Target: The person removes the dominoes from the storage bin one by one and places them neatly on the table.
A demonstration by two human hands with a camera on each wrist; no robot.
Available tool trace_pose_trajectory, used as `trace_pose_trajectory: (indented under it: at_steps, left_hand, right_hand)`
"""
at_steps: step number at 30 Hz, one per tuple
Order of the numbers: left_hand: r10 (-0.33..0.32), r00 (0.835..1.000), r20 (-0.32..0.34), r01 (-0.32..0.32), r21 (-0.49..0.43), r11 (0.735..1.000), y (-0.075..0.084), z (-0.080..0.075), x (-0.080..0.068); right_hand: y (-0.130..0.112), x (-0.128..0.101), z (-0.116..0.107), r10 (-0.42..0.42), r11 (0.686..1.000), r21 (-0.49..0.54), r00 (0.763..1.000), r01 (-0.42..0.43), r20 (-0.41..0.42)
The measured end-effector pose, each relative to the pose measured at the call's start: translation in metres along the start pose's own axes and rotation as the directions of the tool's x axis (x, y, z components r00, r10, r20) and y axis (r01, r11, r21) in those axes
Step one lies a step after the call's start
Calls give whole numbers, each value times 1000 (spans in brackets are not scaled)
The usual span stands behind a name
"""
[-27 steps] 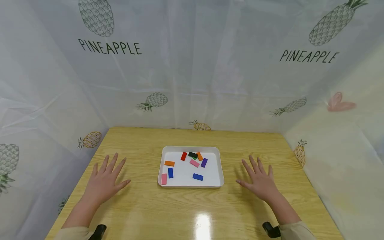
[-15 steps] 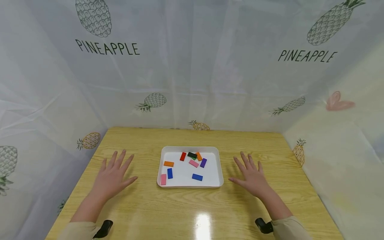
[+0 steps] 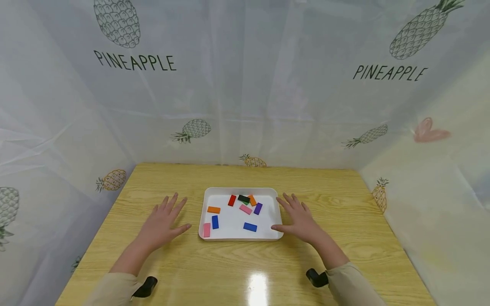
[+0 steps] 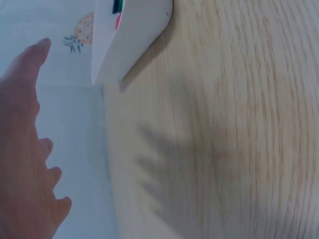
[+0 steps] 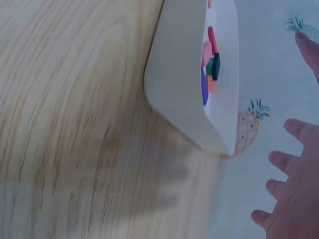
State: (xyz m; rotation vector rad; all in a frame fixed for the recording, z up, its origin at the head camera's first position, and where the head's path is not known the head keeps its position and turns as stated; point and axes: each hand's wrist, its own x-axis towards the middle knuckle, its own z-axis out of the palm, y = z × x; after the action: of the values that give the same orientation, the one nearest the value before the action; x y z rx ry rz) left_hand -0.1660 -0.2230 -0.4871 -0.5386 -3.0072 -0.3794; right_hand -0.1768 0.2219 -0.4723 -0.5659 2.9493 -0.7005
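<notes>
A white rectangular tray (image 3: 229, 239) lies on the wooden table with several small coloured blocks in it. Among them are a red block (image 3: 232, 200), a black block (image 3: 243, 198) overlapping a green one, a purple block (image 3: 258, 208), a blue block (image 3: 250, 227) and a pink block (image 3: 206, 230). To the tray's left my left hand (image 3: 160, 225) hovers over the table, fingers spread, holding nothing. My right hand (image 3: 300, 219) is at the tray's right side; its fingertips overlap the rim in the head view. In the right wrist view that hand's fingers (image 5: 281, 162) are spread and hold nothing.
The wooden table (image 3: 183, 272) ends at the back against a pale curtain (image 3: 260, 97) printed with pineapples, which also hangs on both sides. Black wrist straps (image 3: 317, 278) show at the cuffs of both sleeves.
Both hands have moved inward toward the tray, the right one now at its edge. The tray and blocks lie as before; the head view has shifted slightly.
</notes>
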Motion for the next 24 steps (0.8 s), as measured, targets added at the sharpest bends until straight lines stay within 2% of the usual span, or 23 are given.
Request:
trace_pose_trajectory:
  at_steps: [5, 10, 12, 17, 19, 24]
  left_hand:
    - [-10, 999, 47, 16, -126, 992, 9, 9, 5]
    - [-32, 995, 91, 56, -269, 961, 15, 22, 10]
    - [-33, 995, 98, 62, -303, 951, 16, 26, 13]
    - [-43, 990, 135, 86, -335, 938, 18, 34, 20]
    - [-44, 989, 142, 92, -352, 932, 18, 36, 22]
    - [-22, 989, 146, 84, -438, 895, 19, 41, 27]
  right_hand:
    - [-11, 10, 6, -19, 996, 91, 998, 13, 61]
    - [-15, 22, 15, -34, 976, 219, 991, 4, 130]
    - [-16, 27, 19, -40, 974, 229, 988, 5, 149]
    - [-21, 37, 25, -70, 988, 145, 986, 47, 153]
    - [-24, 40, 27, -87, 987, 148, 984, 64, 158]
    - [-29, 48, 33, -123, 956, 288, 968, 56, 219]
